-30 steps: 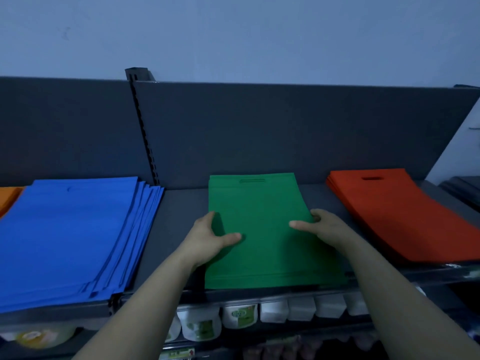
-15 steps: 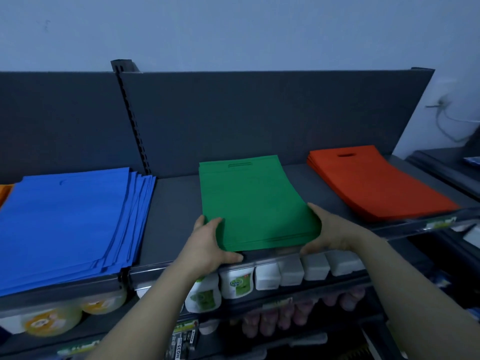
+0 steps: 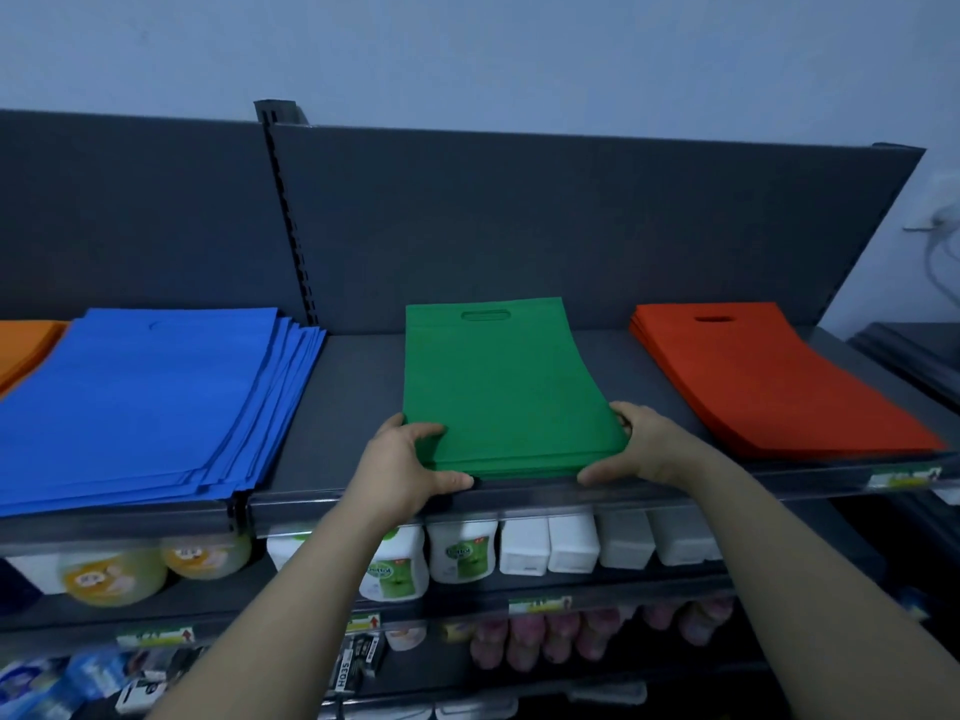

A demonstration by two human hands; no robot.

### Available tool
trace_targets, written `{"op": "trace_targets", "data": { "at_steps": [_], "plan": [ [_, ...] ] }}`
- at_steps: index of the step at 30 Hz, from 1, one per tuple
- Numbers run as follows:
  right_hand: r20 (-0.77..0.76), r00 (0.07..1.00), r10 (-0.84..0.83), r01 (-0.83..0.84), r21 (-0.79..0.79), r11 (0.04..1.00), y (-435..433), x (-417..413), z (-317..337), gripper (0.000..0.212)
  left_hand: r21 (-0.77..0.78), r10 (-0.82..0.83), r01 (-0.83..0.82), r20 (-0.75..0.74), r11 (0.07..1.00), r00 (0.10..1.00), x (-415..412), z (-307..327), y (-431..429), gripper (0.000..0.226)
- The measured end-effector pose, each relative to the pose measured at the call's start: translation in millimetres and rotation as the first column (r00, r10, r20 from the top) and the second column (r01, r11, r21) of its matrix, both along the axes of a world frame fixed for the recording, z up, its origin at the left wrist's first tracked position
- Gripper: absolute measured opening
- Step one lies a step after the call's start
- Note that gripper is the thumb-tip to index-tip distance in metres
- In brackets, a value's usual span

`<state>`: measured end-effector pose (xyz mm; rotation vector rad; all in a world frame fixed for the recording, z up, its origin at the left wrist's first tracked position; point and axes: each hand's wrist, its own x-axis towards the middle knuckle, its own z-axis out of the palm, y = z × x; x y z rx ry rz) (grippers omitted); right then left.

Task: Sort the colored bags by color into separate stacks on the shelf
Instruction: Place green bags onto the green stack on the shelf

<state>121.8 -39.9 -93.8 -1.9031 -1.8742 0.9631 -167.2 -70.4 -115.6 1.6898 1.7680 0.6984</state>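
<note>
A: Where's the green?
B: Stack of flat green non-woven bags [image 3: 498, 387] lies mid-span on the dark grey metal shelf [image 3: 358, 397]. Handle cut-outs face the back panel and the near edge is just behind the shelf lip.
A: Hands?
B: Left hand [image 3: 410, 459] is wrapped round the near-left corner, one digit on top and one along the front edge. Right hand [image 3: 639, 449] mirrors it on the near-right corner. Both are curled and gripping the stack.
A: Lifted?
B: Can't tell if the near end is off the shelf.
A: Other colours?
B: Stack of flat blue bags [image 3: 145, 402] sits to the left, fanned, with its right edges staggered, well apart from green. Stack of flat red-orange bags [image 3: 769, 376] sits to the right, squared up, cut-out at the back, also well apart. A sliver of orange bags [image 3: 26, 345] shows at the far left, just beside blue and mostly out of view.
A: Lower tier?
B: White bottles with green labels [image 3: 462, 550] are under the hands, with plain white containers [image 3: 571, 543] beside them. Yellowish jars [image 3: 111, 579] stand under the blue stack.
</note>
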Motion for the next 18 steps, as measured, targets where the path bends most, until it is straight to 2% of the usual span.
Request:
{"op": "trace_targets", "data": {
  "at_steps": [5,9,16,18],
  "plan": [
    [-0.043,0.998,-0.044,0.045,0.035,0.998,-6,4,-5,0.103,0.023,0.049,-0.049,0.025,0.999,0.998,0,-2,-4,0.070],
    [-0.105,0.992,-0.065,0.068,0.024,0.997,-7,6,-9,0.093,0.039,0.060,-0.062,0.043,0.997,0.997,1,-1,-7,0.082],
    [-0.083,0.993,-0.081,0.083,0.021,0.996,-8,6,-13,0.123,0.012,0.115,-0.116,0.067,0.993,0.991,2,1,-10,0.105],
    [-0.056,0.997,-0.057,0.058,0.015,0.998,-6,6,-14,0.121,0.006,0.127,-0.127,0.075,0.992,0.989,2,2,-11,0.106]
  ]
}}
